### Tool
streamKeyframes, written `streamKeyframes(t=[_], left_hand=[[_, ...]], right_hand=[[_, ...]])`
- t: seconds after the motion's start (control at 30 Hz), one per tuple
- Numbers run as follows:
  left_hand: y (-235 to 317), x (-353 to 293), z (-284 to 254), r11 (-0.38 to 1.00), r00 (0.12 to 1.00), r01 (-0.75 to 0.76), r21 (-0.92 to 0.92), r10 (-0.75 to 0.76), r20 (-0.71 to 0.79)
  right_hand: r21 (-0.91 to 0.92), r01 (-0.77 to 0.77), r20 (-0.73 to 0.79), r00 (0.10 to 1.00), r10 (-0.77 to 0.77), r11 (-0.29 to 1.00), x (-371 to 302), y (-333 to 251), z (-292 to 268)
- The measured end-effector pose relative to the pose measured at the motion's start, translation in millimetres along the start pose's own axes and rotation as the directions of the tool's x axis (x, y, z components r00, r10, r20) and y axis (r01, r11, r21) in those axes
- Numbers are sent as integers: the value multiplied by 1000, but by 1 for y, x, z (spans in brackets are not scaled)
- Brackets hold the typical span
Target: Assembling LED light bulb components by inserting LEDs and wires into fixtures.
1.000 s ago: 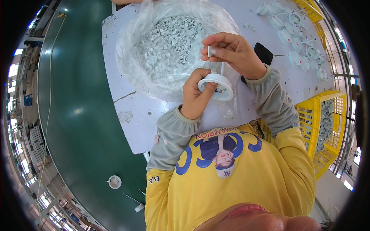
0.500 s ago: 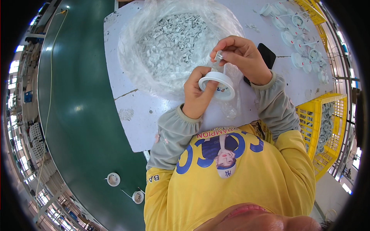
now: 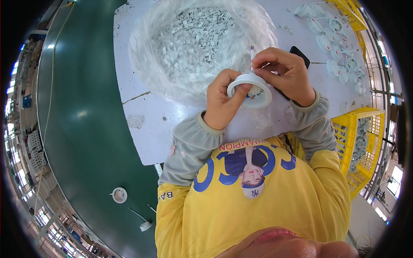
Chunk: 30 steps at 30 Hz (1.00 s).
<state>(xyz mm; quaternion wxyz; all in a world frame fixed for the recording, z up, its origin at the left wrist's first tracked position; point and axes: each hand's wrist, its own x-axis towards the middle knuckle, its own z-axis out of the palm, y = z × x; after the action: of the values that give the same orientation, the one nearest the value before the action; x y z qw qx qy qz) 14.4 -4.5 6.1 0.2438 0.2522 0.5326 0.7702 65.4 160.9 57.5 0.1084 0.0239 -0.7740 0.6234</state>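
My left hand grips a round white lamp housing by its rim, holding it above the white table. My right hand pinches at the housing's top edge, fingers closed on a thin white wire that sticks up from it. Just beyond the hands lies a large clear plastic bag full of small grey-white parts.
Several more white round housings lie at the table's far right. A yellow crate with similar parts stands at my right. A dark phone lies behind my right hand. Two white housings lie on the green floor at left.
Both hands with the housing have shifted slightly; my right fingers moved from holding a small part above the housing down onto its rim. A second housing appeared on the floor.
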Motion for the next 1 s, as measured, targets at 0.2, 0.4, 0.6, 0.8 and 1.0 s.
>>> streamKeyframes(t=[0.2,0.4,0.6,0.8,1.0], left_hand=[[-3,1,3,999,998,-34,-14,33,-62],[-1,1,3,999,1000,-1,-51,0,-24],[-5,0,-1,996,1000,7,-94,-8,-6],[-6,0,0,991,999,-27,-133,22,-39],[-8,1,0,991,995,-54,-120,43,-94]], right_hand=[[-267,74,73,996,-56,961,-3,-7,-6],[-193,9,109,994,12,981,1,-10,-8],[-186,5,127,992,19,983,2,-4,-2],[-83,-90,45,995,94,992,-3,6,7],[-45,-142,40,989,144,989,-12,1,7]])
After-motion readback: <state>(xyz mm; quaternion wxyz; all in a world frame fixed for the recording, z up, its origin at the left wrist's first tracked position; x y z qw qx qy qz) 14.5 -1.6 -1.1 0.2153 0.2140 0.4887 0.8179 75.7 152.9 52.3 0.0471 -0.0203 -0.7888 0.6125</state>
